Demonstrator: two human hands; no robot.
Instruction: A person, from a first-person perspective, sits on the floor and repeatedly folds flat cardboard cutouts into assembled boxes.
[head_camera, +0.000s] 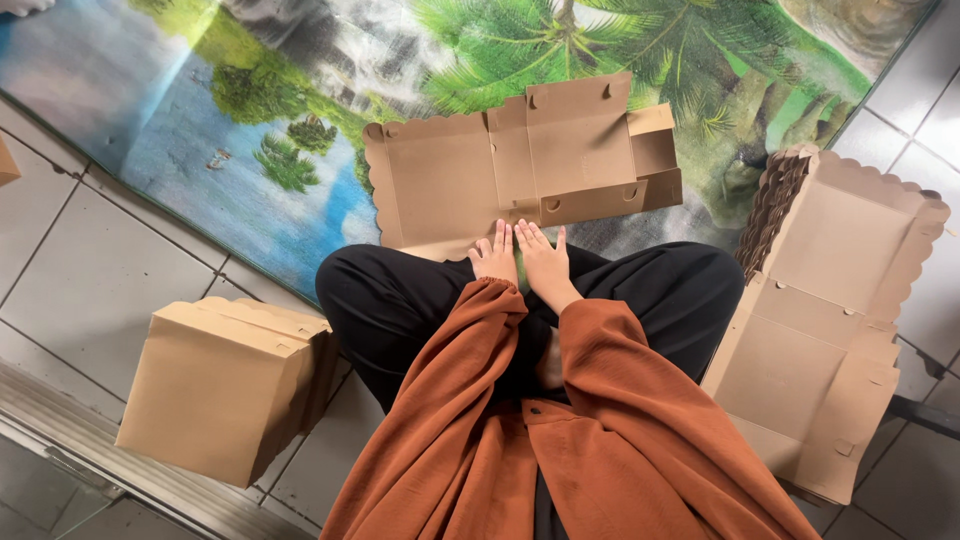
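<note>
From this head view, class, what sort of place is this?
Probably an informal box-folding spot on a tiled floor: a flat cardboard blank, a stack of blanks and a finished box surround the seated person.

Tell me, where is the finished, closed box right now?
In the head view, the closed box stands on the tiled floor at the person's left side, beside the left knee and just off the picture mat.

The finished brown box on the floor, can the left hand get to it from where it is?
Probably yes. The left hand rests on the flat cardboard piece, and only bare tile floor lies between it and the finished box.
</note>
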